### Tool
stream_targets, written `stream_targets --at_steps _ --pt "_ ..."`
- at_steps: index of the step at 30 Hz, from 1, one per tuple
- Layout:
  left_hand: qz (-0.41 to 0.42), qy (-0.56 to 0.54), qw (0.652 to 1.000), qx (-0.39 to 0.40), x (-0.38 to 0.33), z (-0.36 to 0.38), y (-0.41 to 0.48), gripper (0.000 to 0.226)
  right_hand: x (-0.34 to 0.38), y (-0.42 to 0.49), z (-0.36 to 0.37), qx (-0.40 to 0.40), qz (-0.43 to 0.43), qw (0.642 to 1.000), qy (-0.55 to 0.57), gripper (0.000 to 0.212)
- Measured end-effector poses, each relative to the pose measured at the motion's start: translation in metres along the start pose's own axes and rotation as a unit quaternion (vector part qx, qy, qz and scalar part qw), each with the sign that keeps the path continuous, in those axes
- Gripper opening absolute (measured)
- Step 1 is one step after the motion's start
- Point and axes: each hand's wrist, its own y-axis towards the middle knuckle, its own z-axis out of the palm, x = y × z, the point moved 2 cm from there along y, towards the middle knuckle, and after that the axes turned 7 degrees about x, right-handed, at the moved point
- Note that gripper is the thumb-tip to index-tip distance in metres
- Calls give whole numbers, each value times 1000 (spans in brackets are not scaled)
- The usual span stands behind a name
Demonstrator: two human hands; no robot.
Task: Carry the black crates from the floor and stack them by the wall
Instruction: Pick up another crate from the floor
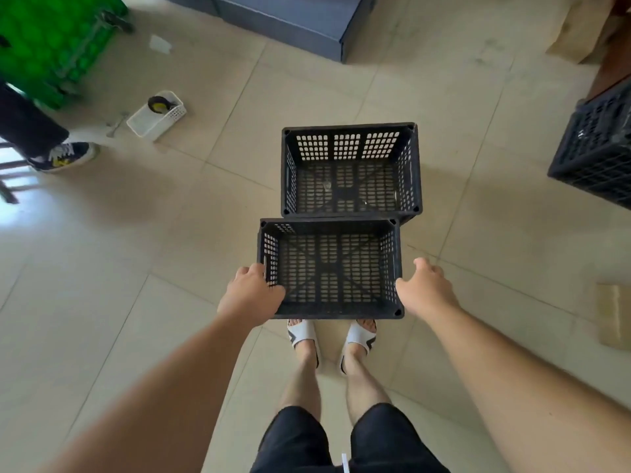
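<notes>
Two empty black crates sit one behind the other on the tiled floor in the middle of the head view. The near crate (329,268) is right in front of my sandalled feet, and the far crate (351,172) touches its back edge. My left hand (251,291) grips the near crate's left wall, fingers curled over the rim. At the right wall, my right hand (425,288) has its fingers straight, fingertips at the rim and thumb raised. More black crates (594,145) stand at the right edge; I cannot tell how many.
A dark blue box (300,18) lies at the back. A green crate (51,39) and another person's shoe (65,155) are at the left, with a white basket (157,114) nearby. Cardboard (614,315) lies on the floor at the right.
</notes>
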Motion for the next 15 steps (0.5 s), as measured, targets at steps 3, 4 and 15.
stream_targets --at_steps 3,4,15 --pt "-21 -11 1000 20 11 19 56 61 -1 54 25 0 22 1000 11 56" --pt "-26 -14 999 24 15 26 76 62 -1 72 35 1 28 999 16 56" --pt "-85 -28 996 17 65 109 269 65 -29 244 139 -16 83 995 44 50"
